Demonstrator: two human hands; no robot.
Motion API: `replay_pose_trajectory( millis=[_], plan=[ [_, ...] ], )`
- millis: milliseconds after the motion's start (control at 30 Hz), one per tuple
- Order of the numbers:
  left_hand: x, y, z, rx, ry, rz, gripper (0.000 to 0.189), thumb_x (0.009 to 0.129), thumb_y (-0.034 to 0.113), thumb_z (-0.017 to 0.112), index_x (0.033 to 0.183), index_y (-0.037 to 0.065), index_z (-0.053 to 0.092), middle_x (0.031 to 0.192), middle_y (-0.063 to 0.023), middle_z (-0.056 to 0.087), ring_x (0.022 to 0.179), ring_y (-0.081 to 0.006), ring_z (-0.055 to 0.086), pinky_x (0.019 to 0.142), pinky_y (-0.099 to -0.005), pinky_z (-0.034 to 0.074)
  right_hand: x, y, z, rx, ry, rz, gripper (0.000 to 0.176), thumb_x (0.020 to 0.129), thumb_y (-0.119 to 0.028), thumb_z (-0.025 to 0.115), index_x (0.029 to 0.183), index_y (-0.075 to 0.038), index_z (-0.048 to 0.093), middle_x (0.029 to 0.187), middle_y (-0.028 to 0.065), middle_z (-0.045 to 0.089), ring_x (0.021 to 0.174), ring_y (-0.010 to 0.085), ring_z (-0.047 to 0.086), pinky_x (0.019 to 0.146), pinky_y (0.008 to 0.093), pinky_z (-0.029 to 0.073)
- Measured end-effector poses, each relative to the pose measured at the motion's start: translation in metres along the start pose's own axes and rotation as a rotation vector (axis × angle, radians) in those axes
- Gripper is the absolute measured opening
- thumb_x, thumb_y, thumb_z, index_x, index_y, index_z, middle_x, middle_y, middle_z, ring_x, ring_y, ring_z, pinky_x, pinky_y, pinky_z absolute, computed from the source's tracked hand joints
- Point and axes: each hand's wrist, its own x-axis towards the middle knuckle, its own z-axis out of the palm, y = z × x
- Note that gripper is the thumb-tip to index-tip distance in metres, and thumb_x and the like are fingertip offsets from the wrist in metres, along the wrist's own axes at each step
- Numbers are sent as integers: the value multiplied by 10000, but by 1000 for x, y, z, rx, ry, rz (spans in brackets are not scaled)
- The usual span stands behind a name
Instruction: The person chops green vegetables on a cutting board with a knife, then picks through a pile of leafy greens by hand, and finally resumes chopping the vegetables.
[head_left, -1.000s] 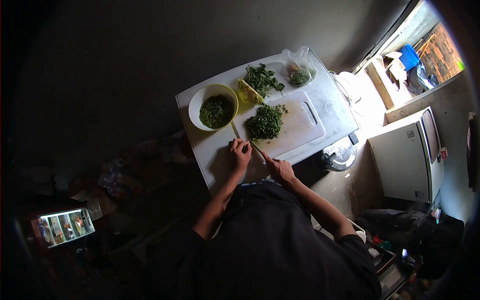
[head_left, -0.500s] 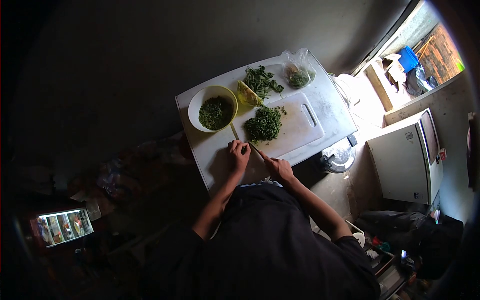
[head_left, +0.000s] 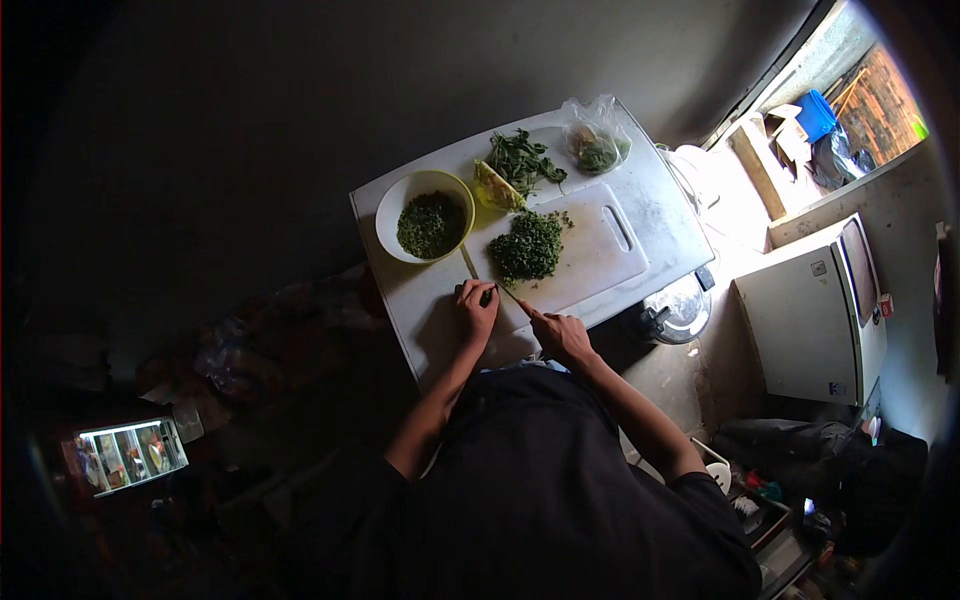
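My left hand (head_left: 478,308) is closed around a small bunch of dark greens (head_left: 487,297) at the near left edge of the white cutting board (head_left: 600,262). My right hand (head_left: 562,336) grips a knife (head_left: 511,296), its blade pointing toward the left hand. On the board, just beyond the knife, lies a heap of chopped greens (head_left: 527,247). A white bowl with a yellow-green outside (head_left: 392,222) stands to the left, with chopped greens inside. Behind the board are a yellow-green packet (head_left: 496,188) and uncut leafy stems (head_left: 522,160).
A clear plastic bag (head_left: 598,140) with greens sits at the far right of the white table (head_left: 668,220). Beside the table's right edge is a lidded pot (head_left: 682,312). A white fridge (head_left: 800,320) stands farther right, below a bright opening.
My left fingers have shifted slightly, showing more of the dark greens. The knife and my right hand have moved slightly. The chopped heap looks the same.
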Motion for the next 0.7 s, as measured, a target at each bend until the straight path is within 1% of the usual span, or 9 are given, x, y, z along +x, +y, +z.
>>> replay_pose_trajectory(
  millis=[67,200,333,400,533,600,633,700],
  plan=[
    [0,-2,1,39,13,46,116,769,35,757,868,50,699,890,-97,607,851,-323,596,750,-417,501,-6,-1,2,-3,9,-9,641,944,-152,520,1548,-266,341,825,141,702,633,377,662,539,496,510],
    [-2,-2,1,31,19,52,99,763,31,754,844,42,697,883,-100,603,848,-321,597,747,-421,498,-10,1,8,-11,12,-18,665,922,-128,533,1548,-229,333,843,151,708,646,378,669,543,499,509],
    [-2,-6,2,4,7,54,87,765,34,748,835,37,697,876,-103,596,848,-317,598,743,-424,494,-10,4,13,-11,-15,-20,691,911,-119,534,1556,-234,315,866,155,715,666,380,678,566,506,521],
    [-3,-6,3,18,4,62,85,766,36,748,835,36,697,875,-104,593,849,-314,599,741,-424,493,-8,1,18,31,33,-38,697,909,-112,524,1560,-234,307,876,161,718,673,388,680,583,513,529],
    [-3,-7,5,12,22,56,76,768,39,744,831,41,702,864,-99,593,838,-311,596,728,-423,490,2,-2,21,-7,23,-19,693,911,-110,515,1561,-232,305,868,166,715,676,396,680,597,520,534],
    [-2,-3,2,25,24,54,65,774,49,741,828,48,705,860,-91,595,836,-309,594,726,-424,490,2,-1,20,-5,17,-13,681,910,-112,520,1553,-225,325,861,171,712,671,395,680,586,516,533],
    [0,0,-1,83,22,65,52,783,66,737,827,60,709,858,-81,598,834,-306,593,728,-425,490,1,0,18,-5,17,-18,681,910,-112,520,1553,-225,325,861,171,712,671,395,680,586,516,533],
    [2,5,-6,143,23,74,39,793,83,732,826,72,713,856,-71,601,832,-304,593,729,-425,491,-5,3,15,9,-35,-3,640,944,-168,509,1555,-226,326,913,152,719,704,386,688,590,496,534]
  ],
)
